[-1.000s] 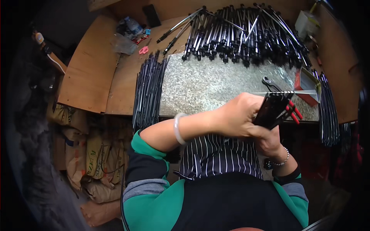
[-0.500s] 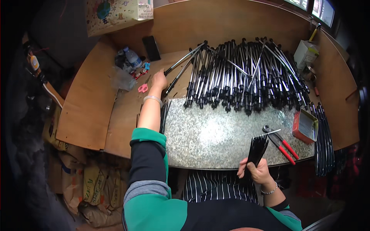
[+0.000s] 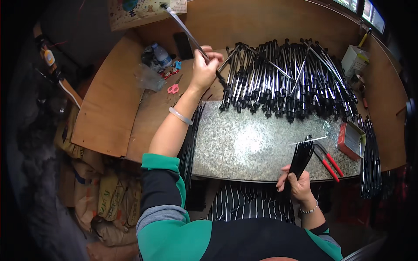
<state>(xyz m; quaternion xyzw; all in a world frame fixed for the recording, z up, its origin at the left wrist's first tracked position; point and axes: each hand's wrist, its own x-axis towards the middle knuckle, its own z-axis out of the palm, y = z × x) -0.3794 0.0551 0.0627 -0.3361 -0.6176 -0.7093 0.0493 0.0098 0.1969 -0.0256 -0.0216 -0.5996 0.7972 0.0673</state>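
Observation:
My left hand [image 3: 207,69] is closed around a silver rod with black end fittings [image 3: 186,30], lifted and slanting up to the left. The rod's lower black end hangs near the left side of a large pile of similar rods [image 3: 278,82]. Low on the right, my right hand [image 3: 299,186] grips a bundle of thin black strips [image 3: 301,157] that stand upright from the fist. Across the top of the bundle lies a thin pale metal pin [image 3: 320,138]. Just right of it are red-handled pincers [image 3: 333,164], their jaws partly hidden.
A speckled stone slab [image 3: 235,161] covers the near tabletop. An open red tin [image 3: 352,139] and more black strips [image 3: 370,161] lie at the right. Pink scissors [image 3: 173,88], a bottle [image 3: 162,55] and a dark phone [image 3: 183,45] are at the left, inside wooden side panels.
My left hand has risen and moved right, lifting the rod off the left end of the pile. My right hand keeps its bundle in nearly the same place. The view has shifted slightly.

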